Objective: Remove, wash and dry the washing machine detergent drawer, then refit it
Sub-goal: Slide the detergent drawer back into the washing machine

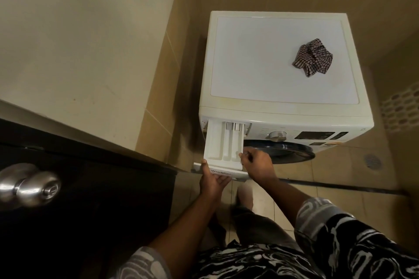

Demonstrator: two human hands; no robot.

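Fingers [205,165] of the left hand [212,182] curl under and around the front panel of the detergent drawer [223,145], thumb lying up along its lower-left corner, so that hand is clamped on the drawer front. Right hand [257,165] grips the drawer's lower-right corner, its fingertips hooked over the rim and closed on it. Pulled well out of its slot, the drawer sits at centre frame, slanting down toward the person, its white compartments showing and its far end still inside the washing machine [283,63]. Just right of the drawer on the control panel is a silver dial [277,136], then a dark display [316,135]; below them the round dark door [285,150] bulges out, partly hidden behind the right hand. On the machine's flat top, toward upper right, lies a crumpled checked cloth [314,58], well apart from the drawer. A dark door with a metal doorknob [29,184] fills the lower left, close beside the left forearm. Tan tiled walls hem the machine on both sides, and a floor drain [371,161] sits at the right. Patterned black-and-white sleeves [340,233] cross the bottom edge.
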